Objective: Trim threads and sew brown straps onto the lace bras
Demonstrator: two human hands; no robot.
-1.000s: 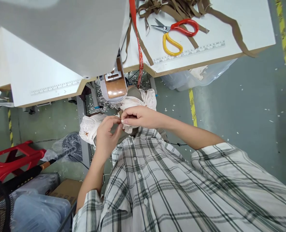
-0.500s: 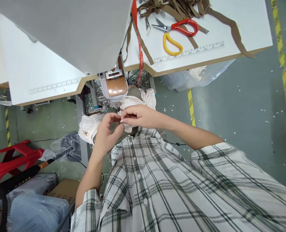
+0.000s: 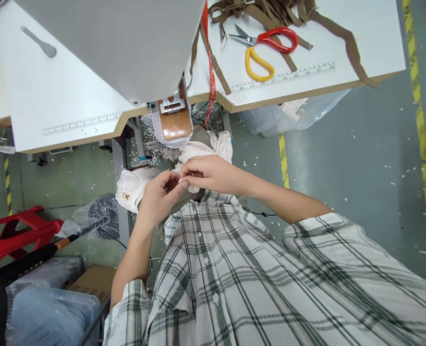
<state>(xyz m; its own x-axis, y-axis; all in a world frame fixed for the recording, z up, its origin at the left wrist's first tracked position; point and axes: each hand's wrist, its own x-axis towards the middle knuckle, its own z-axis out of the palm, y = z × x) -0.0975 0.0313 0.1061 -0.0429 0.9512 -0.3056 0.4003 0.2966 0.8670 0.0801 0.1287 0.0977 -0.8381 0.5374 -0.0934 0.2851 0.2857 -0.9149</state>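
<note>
A white lace garment, by its cup shapes a bra [image 3: 131, 188], lies across the lap below the sewing machine. My left hand [image 3: 161, 194] is closed, its thumb and index finger pinched together at a small white bit of it. Beside it, fingertips touching, my right hand [image 3: 213, 173] pinches the same spot between thumb and forefinger. What exactly sits between the fingertips is too small to make out. Part of the garment is hidden behind both hands.
The sewing machine [image 3: 126, 43] overhangs the white table [image 3: 72, 91]. Red-and-yellow scissors [image 3: 259, 65] and brown strips [image 3: 342, 33] lie on its right side. A red strip [image 3: 211, 81] hangs down. A red stool [image 3: 21, 230] and clear plastic bins [image 3: 54, 312] stand at lower left.
My left thumb has moved up against the right fingertips, closing the gap between the hands. The view has shifted slightly, and a grey tool on the table shows more fully.
</note>
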